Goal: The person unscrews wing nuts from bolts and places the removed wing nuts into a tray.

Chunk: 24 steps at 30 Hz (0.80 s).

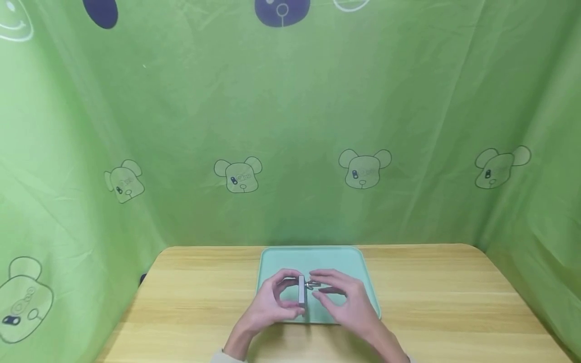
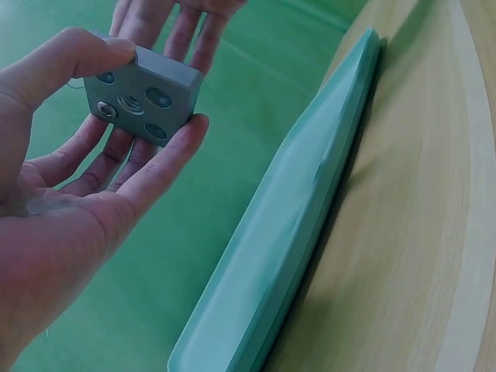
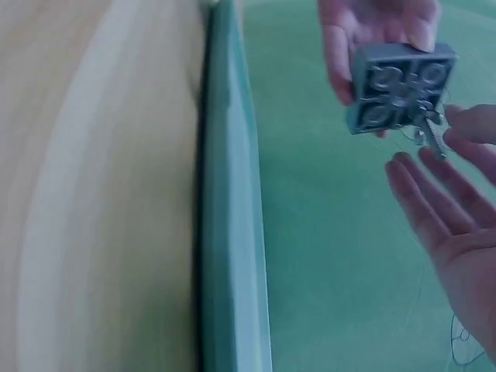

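Observation:
My left hand (image 1: 268, 305) grips a grey square block (image 1: 301, 291) between thumb and fingers, upright above the tray. Several round holes pierce its face, and a bolt head (image 2: 107, 111) sits in one of them in the left wrist view. From the opposite face juts the bolt's threaded end (image 3: 435, 139), with what looks like a wing nut on it close to the block. My right hand (image 1: 354, 305) is around this end, thumb and fingers spread to either side. A gap shows between its fingertips and the bolt.
Below the hands a light green tray (image 1: 290, 257) with a raised rim lies on the wooden table (image 1: 436, 292). Green cloth (image 1: 299, 111) with bear drawings hangs behind the table and along both sides.

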{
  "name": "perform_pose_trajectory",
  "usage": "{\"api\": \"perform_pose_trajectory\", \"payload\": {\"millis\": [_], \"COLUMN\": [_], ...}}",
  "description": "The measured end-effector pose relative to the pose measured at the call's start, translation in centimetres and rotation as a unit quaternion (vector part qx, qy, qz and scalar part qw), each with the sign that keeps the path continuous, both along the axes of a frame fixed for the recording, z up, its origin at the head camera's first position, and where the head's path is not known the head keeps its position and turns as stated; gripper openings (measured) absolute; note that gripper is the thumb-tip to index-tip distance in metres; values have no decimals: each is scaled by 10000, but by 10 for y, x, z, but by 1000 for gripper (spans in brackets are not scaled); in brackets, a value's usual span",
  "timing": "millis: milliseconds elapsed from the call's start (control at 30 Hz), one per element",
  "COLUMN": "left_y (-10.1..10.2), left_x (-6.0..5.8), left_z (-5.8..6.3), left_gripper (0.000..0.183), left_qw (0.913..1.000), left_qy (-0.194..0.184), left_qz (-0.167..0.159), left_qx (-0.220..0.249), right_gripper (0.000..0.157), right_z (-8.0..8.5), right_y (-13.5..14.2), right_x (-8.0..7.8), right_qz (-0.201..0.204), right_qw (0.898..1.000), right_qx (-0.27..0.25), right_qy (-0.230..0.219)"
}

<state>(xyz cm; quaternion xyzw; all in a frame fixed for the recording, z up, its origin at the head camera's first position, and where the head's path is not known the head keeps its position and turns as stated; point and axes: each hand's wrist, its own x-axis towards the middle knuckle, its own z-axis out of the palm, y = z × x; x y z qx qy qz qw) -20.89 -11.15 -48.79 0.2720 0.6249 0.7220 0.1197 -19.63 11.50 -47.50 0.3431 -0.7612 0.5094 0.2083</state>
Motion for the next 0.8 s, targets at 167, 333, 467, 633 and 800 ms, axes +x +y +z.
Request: {"api": "perform_pose_trajectory", "payload": {"millis": [167, 333, 467, 633, 800], "left_y": [2, 4, 5, 7, 10], "left_x": [0, 0, 1, 3, 3], "left_z": [-2, -3, -4, -4, -4], "left_gripper": [71, 70, 70, 70, 71], "left_qw": [9999, 9996, 9992, 9988, 9983], "left_qy": [49, 225, 340, 429, 467], "left_qz": [21, -31, -116, -150, -155], "left_qx": [-100, -177, -159, -208, -323], "right_gripper": [34, 43, 46, 45, 40], "right_z": [6, 7, 6, 6, 6], "right_y": [5, 5, 4, 4, 5], "right_x": [3, 2, 2, 3, 4], "right_qz": [216, 209, 212, 284, 278], "right_qw": [9616, 9058, 8813, 8705, 8676], "right_qx": [-1002, -1442, -1619, -1683, -1676], "right_qy": [-2547, -3978, -4435, -4616, -4673]}}
